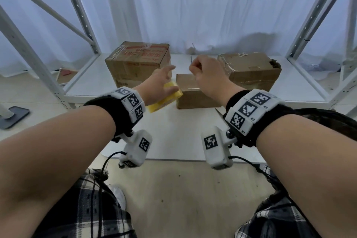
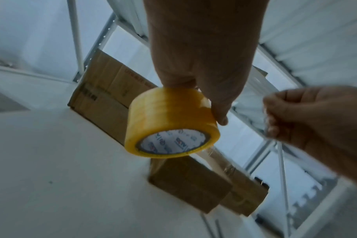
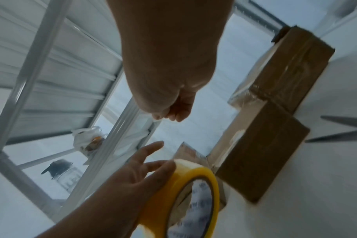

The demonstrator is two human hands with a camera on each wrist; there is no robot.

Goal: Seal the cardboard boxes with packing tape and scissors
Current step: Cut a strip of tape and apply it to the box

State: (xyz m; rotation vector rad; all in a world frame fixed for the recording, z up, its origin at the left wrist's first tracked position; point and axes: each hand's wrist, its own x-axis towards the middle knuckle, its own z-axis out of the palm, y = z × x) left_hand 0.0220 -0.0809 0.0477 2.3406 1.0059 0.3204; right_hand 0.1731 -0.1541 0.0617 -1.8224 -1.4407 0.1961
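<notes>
My left hand [image 1: 162, 83] grips a yellow roll of packing tape [image 1: 164, 100] and holds it in the air just left of a small cardboard box [image 1: 195, 92]. In the left wrist view the thumb and fingers [image 2: 218, 103] clamp the roll [image 2: 171, 122] from above. My right hand [image 1: 204, 71] hovers over the small box, its fingers curled and pinching the clear tape end [image 2: 265, 124] pulled off the roll. The scissors [image 3: 340, 128] lie open on the white table to the right of the small box, seen in the right wrist view.
A larger taped box [image 1: 139, 62] stands at the back left and another taped box [image 1: 253, 69] at the back right. White metal shelf posts [image 1: 81, 15] frame both sides. A dark flat device [image 1: 13, 116] lies on the floor at left.
</notes>
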